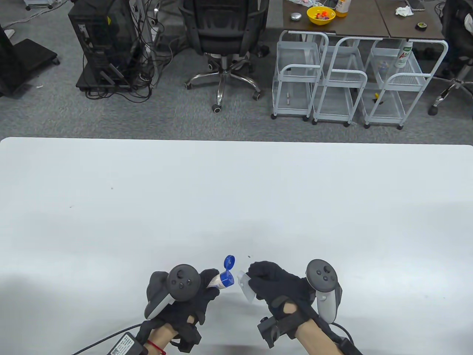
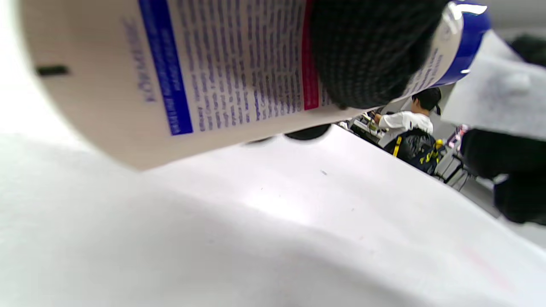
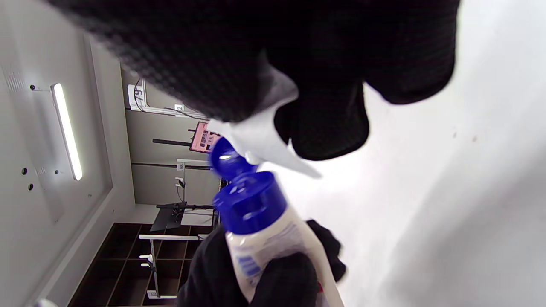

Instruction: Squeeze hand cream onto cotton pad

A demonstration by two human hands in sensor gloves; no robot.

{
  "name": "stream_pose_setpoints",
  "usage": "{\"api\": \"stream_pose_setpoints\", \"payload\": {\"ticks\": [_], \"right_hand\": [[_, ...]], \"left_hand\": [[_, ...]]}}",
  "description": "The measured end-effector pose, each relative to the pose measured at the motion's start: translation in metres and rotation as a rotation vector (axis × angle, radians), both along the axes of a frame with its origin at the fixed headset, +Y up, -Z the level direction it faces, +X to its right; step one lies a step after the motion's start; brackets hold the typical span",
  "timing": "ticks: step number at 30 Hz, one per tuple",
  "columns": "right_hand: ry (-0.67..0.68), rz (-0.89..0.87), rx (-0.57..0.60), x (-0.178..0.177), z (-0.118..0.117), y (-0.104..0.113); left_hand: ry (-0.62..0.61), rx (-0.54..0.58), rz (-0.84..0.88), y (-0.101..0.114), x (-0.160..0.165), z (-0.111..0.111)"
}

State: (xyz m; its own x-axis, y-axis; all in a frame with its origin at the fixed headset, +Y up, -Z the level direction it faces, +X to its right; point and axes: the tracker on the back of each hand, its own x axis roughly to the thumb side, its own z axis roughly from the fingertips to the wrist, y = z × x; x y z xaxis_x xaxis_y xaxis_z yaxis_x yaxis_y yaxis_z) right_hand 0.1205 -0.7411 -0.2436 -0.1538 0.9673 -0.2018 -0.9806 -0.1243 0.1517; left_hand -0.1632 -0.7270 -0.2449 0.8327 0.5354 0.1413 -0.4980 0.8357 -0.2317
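My left hand (image 1: 192,292) grips a cream-coloured hand cream tube (image 1: 221,280) with a blue flip cap (image 1: 230,261) standing open. The tube's nozzle end points right, toward a white cotton pad (image 1: 245,285) that my right hand (image 1: 275,284) pinches just beside it. Both are held a little above the white table (image 1: 236,192). In the left wrist view the tube (image 2: 179,72) fills the top, with a gloved finger (image 2: 367,47) pressing on it and the pad (image 2: 495,98) at the right. In the right wrist view the pad (image 3: 260,140) sits just over the blue cap (image 3: 251,200).
Beyond the table's far edge stand an office chair (image 1: 225,40), a computer tower (image 1: 103,44) with cables, and white wire carts (image 1: 351,81). A dark desk at the back holds a yellow bowl (image 1: 320,14).
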Motion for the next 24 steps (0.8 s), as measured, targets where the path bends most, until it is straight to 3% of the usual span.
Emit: {"api": "stream_pose_setpoints", "payload": {"ticks": [5,13,24], "right_hand": [[-0.023,-0.011,-0.009,0.009,-0.003,-0.001],[-0.031,-0.008,-0.020,0.011,-0.004,-0.004],[-0.030,-0.007,-0.018,0.013,-0.005,-0.004]], "left_hand": [[-0.010,-0.106,0.279,0.000,-0.020,-0.008],[-0.220,-0.487,0.640,-0.014,-0.028,-0.013],[-0.073,-0.318,0.499,-0.013,-0.031,-0.015]]}}
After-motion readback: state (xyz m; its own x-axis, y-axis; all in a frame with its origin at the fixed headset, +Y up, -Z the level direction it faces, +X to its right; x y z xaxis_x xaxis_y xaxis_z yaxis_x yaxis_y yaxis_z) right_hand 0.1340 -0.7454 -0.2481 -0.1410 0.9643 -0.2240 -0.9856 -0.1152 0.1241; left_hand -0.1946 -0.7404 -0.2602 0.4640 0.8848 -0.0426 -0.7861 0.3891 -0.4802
